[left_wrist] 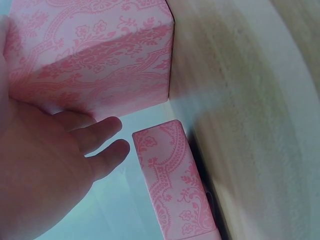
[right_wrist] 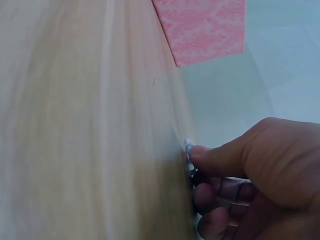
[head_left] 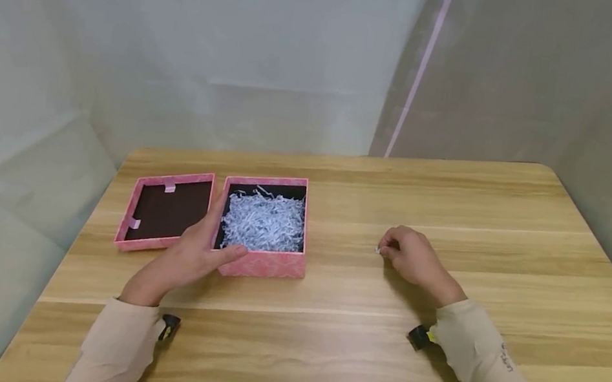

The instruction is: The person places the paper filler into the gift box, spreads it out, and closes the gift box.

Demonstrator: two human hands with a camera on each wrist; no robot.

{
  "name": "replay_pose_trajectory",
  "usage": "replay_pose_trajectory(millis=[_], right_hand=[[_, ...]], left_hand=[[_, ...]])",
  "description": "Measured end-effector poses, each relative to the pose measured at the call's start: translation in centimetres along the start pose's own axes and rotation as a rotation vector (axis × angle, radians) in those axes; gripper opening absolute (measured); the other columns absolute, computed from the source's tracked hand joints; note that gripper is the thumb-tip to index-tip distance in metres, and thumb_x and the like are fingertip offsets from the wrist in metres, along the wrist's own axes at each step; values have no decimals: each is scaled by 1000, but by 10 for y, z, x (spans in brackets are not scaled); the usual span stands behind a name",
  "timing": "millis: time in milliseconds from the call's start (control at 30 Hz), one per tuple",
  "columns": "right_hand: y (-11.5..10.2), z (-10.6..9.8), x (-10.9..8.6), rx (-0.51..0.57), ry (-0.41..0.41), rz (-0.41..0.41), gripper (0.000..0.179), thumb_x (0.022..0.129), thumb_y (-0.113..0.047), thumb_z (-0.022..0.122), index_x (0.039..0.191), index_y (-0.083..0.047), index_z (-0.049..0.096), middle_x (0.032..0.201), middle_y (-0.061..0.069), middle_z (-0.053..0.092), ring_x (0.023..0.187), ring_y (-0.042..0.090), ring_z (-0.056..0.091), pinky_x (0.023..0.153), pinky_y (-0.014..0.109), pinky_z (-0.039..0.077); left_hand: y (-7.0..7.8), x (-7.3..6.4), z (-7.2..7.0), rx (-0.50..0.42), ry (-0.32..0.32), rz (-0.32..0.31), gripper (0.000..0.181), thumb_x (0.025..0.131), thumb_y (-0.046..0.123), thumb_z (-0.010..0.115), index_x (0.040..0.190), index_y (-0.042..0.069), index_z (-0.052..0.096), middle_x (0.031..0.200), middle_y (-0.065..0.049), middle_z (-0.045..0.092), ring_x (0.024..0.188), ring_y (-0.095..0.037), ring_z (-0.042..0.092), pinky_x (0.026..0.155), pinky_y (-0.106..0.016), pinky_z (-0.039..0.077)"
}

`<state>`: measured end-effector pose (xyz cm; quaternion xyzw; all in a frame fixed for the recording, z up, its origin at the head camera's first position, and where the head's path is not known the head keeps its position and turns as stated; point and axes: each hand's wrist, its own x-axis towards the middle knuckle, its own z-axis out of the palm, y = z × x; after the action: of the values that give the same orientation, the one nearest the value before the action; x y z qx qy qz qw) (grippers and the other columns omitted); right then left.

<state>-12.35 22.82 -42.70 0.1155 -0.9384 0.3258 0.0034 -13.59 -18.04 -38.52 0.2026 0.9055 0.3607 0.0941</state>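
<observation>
A pink patterned box (head_left: 263, 264) stands on the table, its dark inside filled with pale shredded paper (head_left: 264, 221). Against the left side and near front corner of this box rests my left hand (head_left: 194, 255), thumb spread along the front and fingers extended. In the left wrist view the left hand (left_wrist: 50, 160) touches the patterned wall with loosely straight fingers. Off to the right, my right hand (head_left: 413, 256) pinches a small whitish scrap (head_left: 377, 250) between thumb and fingertips, just at the tabletop. The right wrist view shows the scrap (right_wrist: 188, 146) poking out past the thumb.
The box's lid (head_left: 168, 212) lies upturned left of the box, dark inside with two small pink ribbon tabs. A wooden table (head_left: 317, 362) carries everything. Pale curtain-like sheets (head_left: 244, 45) hang behind its far edge.
</observation>
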Motion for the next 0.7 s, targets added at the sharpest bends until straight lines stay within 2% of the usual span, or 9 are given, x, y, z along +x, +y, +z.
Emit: replay_pose_trajectory(millis=[367,467,700], right_hand=[[-7,-6,-4,-65,-45,-18,3,92,-1,72,92,-2,75,87,3,64,82,21,59,76,41,51],[-10,-6,-6,-109,-63,-33,5,92,-3,73,96,-1,75,89,3,64,82,21,60,76,41,52],[-17,0,-7,-195,-19,-92,3,90,1,73,91,-1,74,88,5,64,83,23,63,76,41,54]], left_hand=[[2,-1,0,-2,-7,-15,115,89,54,72,157,43,-20,168,1,-10,150,-45,10,105,-75,21],[2,-1,0,0,-10,-14,115,89,53,72,157,43,-20,168,1,-10,150,-45,10,106,-75,20],[1,0,-1,4,-9,-9,115,90,53,72,156,45,-21,168,2,-12,150,-44,9,106,-76,19]])
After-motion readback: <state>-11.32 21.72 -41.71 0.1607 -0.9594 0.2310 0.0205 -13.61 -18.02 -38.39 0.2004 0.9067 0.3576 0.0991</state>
